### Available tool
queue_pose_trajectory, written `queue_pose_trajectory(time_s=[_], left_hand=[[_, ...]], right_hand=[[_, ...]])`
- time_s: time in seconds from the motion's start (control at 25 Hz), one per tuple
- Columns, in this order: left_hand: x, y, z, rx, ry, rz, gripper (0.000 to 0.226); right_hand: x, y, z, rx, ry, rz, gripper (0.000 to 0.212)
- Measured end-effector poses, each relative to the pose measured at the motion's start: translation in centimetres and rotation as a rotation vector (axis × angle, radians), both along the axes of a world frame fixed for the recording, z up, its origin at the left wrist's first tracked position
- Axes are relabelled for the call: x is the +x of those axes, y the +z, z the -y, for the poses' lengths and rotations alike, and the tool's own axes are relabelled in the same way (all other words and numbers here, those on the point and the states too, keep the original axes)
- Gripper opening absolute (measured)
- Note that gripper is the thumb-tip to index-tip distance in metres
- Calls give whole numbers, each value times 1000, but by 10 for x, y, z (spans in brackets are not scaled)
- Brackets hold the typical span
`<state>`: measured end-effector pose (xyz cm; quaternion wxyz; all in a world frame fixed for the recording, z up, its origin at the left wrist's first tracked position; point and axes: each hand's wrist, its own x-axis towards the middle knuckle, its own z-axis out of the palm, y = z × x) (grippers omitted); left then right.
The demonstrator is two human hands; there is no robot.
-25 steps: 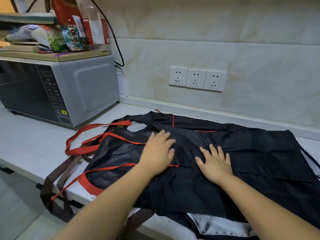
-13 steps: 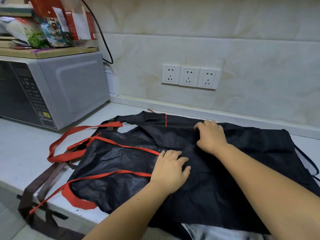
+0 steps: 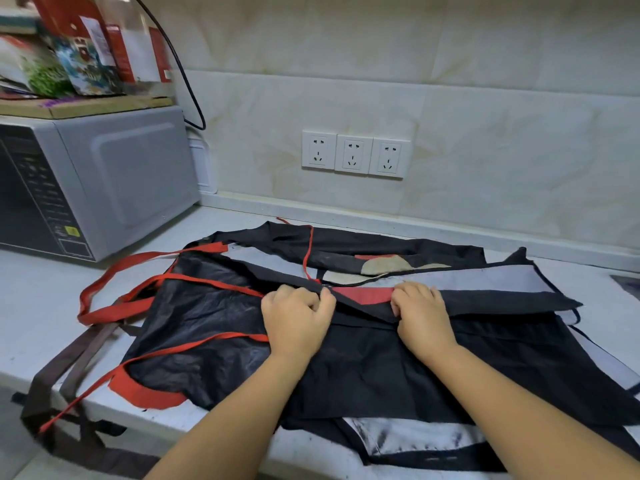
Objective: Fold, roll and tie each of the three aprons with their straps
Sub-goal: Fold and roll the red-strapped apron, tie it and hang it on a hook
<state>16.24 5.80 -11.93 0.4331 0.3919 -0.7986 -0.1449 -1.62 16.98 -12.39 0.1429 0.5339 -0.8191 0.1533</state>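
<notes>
Fingers [image 3: 304, 297] of left hand [image 3: 298, 320] and right hand [image 3: 422, 317] are curled, gripping the folded-over edge of the top black apron [image 3: 363, 372]. It lies spread over other aprons [image 3: 374, 251] on the counter [image 3: 38, 306], with its near hem hanging off the front. Microwave [image 3: 131, 174] stands at left with packets [image 3: 76, 60] on top. Red straps [image 3: 114, 275] and brown straps [image 3: 74, 365] lie tangled left of the hands, trailing off the edge. Three sockets [image 3: 353, 154] are on the wall, and a cable [image 3: 187, 81] hangs behind the microwave.
</notes>
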Motion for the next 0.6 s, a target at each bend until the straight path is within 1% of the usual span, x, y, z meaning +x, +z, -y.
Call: queue_pose_trajectory(time_s=[0.08, 0.12, 0.16, 0.24, 0.28, 0.32, 0.36, 0.44, 0.48, 0.56, 0.6], left_hand=[[0, -2, -12, -306, -109, 70, 29], [-2, -5, -15, -407, -155, 118, 17], [-5, -8, -15, -457, -177, 156, 13], [-10, -13, -11, -413, -206, 228, 15], [-10, -15, -9, -373, -195, 262, 20], [-11, -16, -8, -344, -166, 305, 26], [-11, -15, -7, -315, -149, 351, 27], [-13, -17, -4, -300, -186, 427, 26], [-15, -20, -2, -305, -208, 458, 32], [-16, -20, 0, -187, -221, 576, 45], [-15, -19, 1, -81, -219, 640, 47]], right_hand=[[2, 0, -3, -27, -48, -25, 36], [4, 2, -5, 8, -78, -23, 31], [5, 3, -6, 60, -113, -4, 26], [4, 6, -10, 137, -182, 133, 18], [4, 7, -11, 153, -206, 209, 15], [6, 9, -12, 142, -216, 257, 13], [11, 10, -11, 120, -219, 270, 16], [18, 8, -7, 105, -232, 253, 34], [21, 5, -4, 149, -239, 248, 45], [22, -1, 0, 274, -263, 272, 61], [19, -3, 0, 309, -285, 288, 65]])
